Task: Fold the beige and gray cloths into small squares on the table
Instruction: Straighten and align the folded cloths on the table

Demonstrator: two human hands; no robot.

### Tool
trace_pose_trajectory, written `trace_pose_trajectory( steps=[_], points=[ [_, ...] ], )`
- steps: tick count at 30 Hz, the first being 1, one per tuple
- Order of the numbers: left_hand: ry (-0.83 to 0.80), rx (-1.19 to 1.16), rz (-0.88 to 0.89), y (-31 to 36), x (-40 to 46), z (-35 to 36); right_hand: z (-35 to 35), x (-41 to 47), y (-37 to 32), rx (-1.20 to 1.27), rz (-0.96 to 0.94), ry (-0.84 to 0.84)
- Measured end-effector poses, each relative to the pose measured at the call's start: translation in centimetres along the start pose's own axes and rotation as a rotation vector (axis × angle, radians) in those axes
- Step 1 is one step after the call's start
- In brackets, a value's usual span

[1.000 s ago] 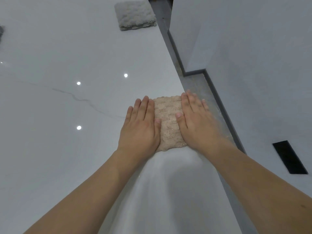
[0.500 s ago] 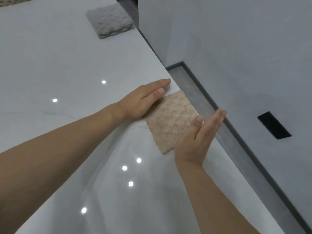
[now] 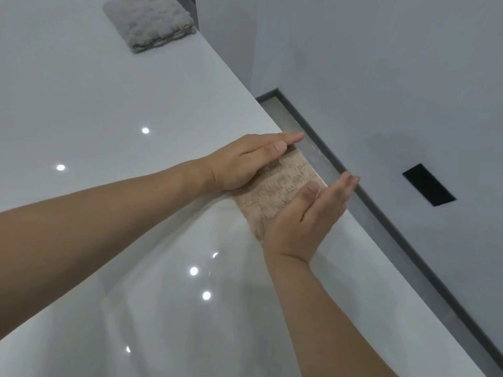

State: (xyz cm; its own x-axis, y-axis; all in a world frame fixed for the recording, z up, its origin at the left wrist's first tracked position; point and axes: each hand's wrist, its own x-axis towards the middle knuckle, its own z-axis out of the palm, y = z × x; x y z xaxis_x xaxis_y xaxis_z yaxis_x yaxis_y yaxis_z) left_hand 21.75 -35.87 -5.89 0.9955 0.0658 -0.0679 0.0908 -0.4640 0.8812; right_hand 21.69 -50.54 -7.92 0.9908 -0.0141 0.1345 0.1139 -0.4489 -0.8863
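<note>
Lying flat on the glossy white tabletop (image 3: 81, 91), the beige cloth (image 3: 275, 191) is folded into a small, roughly square pad right at the tabletop's edge, its slightly longer axis running diagonally from the near side up toward the wall. Both hands bracket this cloth. On its far-left side the left hand (image 3: 245, 161) stands on its little-finger edge with fingers straight and together, thumb laid along the cloth's upper edge, the forearm reaching in from the left. On its near-right side the right hand (image 3: 307, 216) is tilted palm inward, fingers straight and close together (slightly cupped), its heel against the cloth's near corner and its fingertips past the tabletop's edge; neither hand grips anything. Well beyond the beige cloth, along the same edge, the gray cloth (image 3: 149, 20) sits already folded into a fluffy square.
</note>
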Motion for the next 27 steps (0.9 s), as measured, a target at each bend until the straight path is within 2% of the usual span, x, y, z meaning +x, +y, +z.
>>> trace_pose_trajectory(
  steps=[5,8,12,14,17,21,27],
  points=[
    [-0.023,0.005,0.027,-0.2,0.1,-0.1,0.2,0.1,0.0,-0.037,-0.009,-0.003],
    [-0.048,0.084,0.068,-0.3,0.2,0.0,0.3,0.1,0.0,-0.100,-0.012,-0.025],
    [-0.139,0.386,0.186,-1.2,0.6,0.0,0.2,0.5,0.5,-0.340,-0.025,-0.117],
    [-0.167,0.550,0.233,-1.8,0.8,0.0,-0.1,0.4,0.8,-0.479,-0.082,-0.171],
    [-0.181,0.668,0.274,-2.0,0.8,-0.1,-0.6,0.4,1.4,-0.633,-0.185,-0.214],
    [-0.182,0.711,0.268,-1.5,0.7,0.0,-1.6,0.9,2.2,-0.745,-0.280,-0.260],
    [-0.132,0.757,0.218,-1.4,0.1,0.4,-2.3,1.2,2.0,-0.787,-0.314,-0.348]
  ],
)
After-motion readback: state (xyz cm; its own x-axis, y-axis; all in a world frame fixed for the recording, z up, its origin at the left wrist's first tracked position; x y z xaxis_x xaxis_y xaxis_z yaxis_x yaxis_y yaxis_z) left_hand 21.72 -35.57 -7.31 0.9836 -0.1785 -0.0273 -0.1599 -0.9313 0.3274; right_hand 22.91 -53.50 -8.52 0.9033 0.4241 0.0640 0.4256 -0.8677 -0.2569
